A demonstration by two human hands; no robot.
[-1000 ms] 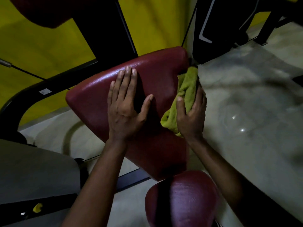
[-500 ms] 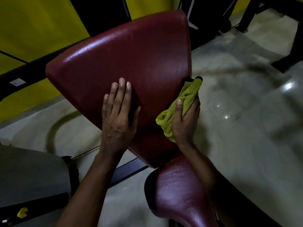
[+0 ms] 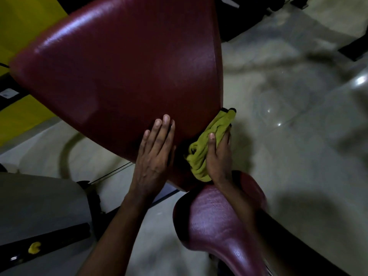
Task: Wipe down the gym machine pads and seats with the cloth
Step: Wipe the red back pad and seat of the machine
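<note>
A large dark red padded back pad [image 3: 127, 68] fills the upper half of the view, tilted and narrowing toward its lower end. My left hand [image 3: 154, 156] lies flat on its lower part, fingers together and pointing up. My right hand [image 3: 218, 156] grips a bunched yellow-green cloth [image 3: 207, 144] and presses it against the pad's lower right edge. Just below them is the dark red seat [image 3: 215, 222], with my right forearm passing over it.
Pale glossy floor [image 3: 288, 136] spreads to the right. A grey machine housing [image 3: 39, 206] with a black bar stands at lower left. Yellow wall [image 3: 22, 16] and black frame parts lie behind the pad; dark machine feet [image 3: 354, 46] sit at upper right.
Both hands have slid down the pad toward its narrow lower end, the cloth following the right edge. The view has come closer and the seat shows more.
</note>
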